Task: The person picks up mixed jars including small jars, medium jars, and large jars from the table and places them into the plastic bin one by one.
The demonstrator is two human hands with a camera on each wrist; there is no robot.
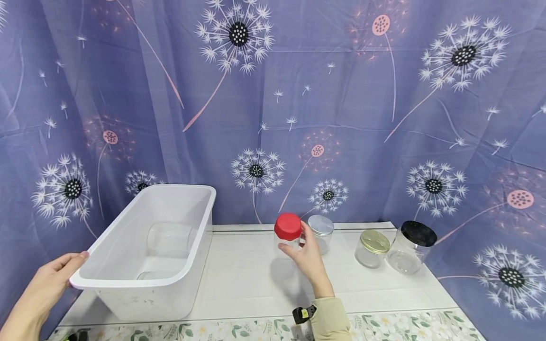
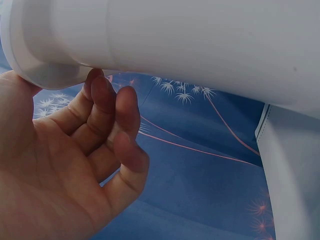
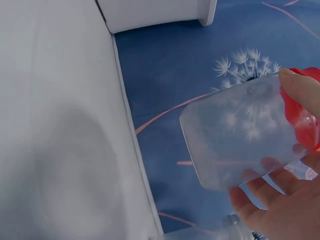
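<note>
My left hand (image 1: 48, 283) holds the near left corner of a white plastic tub (image 1: 142, 303) by its rim. In the left wrist view the thumb lies against the rim and curled fingers reach under it. My right hand (image 1: 310, 259) grips a clear jar (image 3: 235, 132) with a red scalloped lid (image 1: 287, 226), thumb and fingers around its upper part. The jar is held above the table, a shadow showing below. Inside the tub a clear jar (image 1: 168, 240) lies on its side, and part of another clear container (image 1: 159, 275) shows near the front wall.
Behind the held jar stands a jar with a silver lid (image 1: 321, 225). Farther right are a short jar with a gold lid (image 1: 372, 248) and a larger, tilted jar with a black lid (image 1: 411, 248). A purple dandelion curtain (image 1: 290, 94) hangs behind the white table (image 1: 239, 279).
</note>
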